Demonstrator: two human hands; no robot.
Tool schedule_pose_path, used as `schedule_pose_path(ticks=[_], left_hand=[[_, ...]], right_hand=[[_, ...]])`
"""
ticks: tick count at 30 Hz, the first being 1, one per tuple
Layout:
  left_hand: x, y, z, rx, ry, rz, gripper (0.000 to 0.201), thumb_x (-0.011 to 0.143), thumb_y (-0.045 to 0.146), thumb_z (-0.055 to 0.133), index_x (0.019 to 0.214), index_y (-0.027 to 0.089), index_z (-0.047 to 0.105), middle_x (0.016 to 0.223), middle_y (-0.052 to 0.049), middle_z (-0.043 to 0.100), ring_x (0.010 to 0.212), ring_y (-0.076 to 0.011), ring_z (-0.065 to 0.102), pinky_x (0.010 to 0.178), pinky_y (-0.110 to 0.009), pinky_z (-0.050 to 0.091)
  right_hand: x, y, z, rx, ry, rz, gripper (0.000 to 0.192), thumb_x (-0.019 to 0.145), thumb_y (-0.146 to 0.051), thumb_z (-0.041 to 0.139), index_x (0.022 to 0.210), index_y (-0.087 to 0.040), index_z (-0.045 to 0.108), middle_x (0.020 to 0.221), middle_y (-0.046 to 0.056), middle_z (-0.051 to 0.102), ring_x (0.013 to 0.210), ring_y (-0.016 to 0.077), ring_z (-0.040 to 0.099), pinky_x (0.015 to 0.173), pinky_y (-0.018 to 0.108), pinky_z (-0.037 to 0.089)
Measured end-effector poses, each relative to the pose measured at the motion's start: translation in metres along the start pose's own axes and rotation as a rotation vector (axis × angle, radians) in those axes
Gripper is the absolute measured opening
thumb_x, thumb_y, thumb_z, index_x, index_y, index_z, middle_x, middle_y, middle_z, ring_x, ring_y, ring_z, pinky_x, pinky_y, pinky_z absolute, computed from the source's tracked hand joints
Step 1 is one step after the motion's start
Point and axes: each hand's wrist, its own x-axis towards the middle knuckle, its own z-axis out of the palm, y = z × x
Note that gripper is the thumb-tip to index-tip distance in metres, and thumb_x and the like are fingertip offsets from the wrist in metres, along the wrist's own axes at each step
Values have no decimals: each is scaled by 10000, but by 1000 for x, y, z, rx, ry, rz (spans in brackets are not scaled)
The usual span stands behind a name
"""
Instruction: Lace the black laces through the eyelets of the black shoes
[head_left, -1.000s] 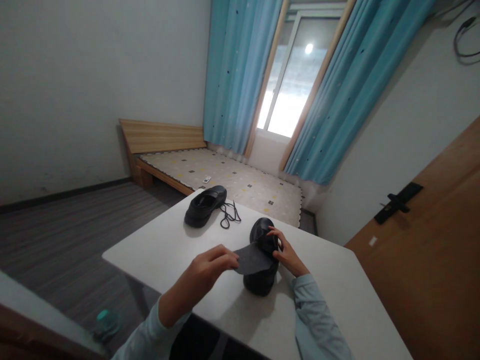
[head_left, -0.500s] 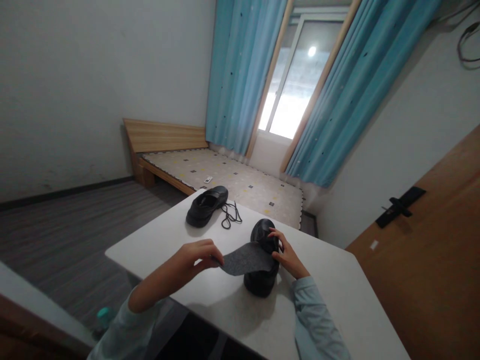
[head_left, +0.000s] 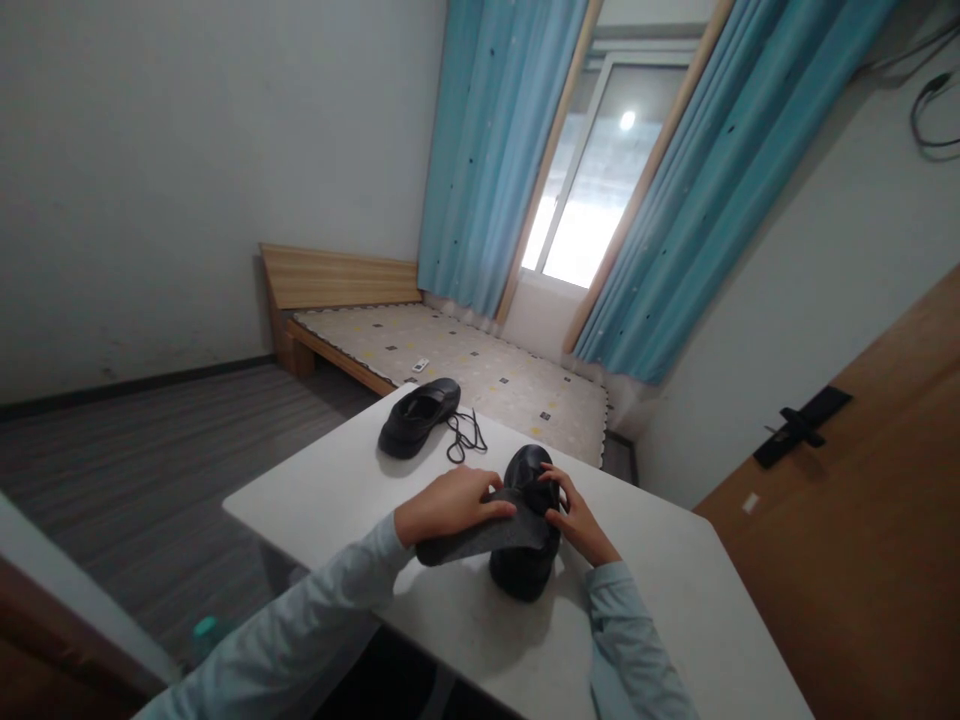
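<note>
We are holding a grey insole over a black shoe at lower centre of the frame.

Our left hand is closing its fingers over the top of the insole, gripping it, while our right hand is pinching the insole's far end at the shoe's opening (the fingertips are curled against the black upper). The shoe is standing on the white table. Above it and to the left, well apart, a second black shoe is lying with loose laces just beside it.
</note>
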Motion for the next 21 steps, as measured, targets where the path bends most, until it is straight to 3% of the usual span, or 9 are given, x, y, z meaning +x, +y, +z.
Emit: schedule_pose_path(ticks=[7,12,17,21], left_hand=[[-6,1,3,-62,1,-55,346,780,449,530,868,145,670,812,-68,678,753,-194,616,628,-236,402],[-24,1,-12,-123,40,-53,343,798,443,502,873,144,653,754,-38,655,687,-162,586,593,-221,386],[-35,0,-33,-232,123,-78,372,840,439,437,856,128,643,692,-11,608,628,-132,534,555,-207,365],[-25,-5,-28,-373,189,-37,352,857,398,417,917,131,637,800,-30,633,728,-149,562,629,-222,408]], right_hand=[[0,0,0,-13,18,-14,547,723,-649,524,1091,-244,507,1348,108,404,1279,300,349,1022,446,321],[1,0,0,-7,25,10,575,742,-693,447,1098,-248,521,1354,103,410,1280,305,349,1008,461,342],[3,9,1,-25,49,-48,671,764,-724,342,1221,-252,480,1346,90,443,1284,283,350,1082,459,242],[2,16,1,-53,47,-60,669,774,-720,323,1234,-260,482,1348,83,442,1283,277,351,1093,465,221]])
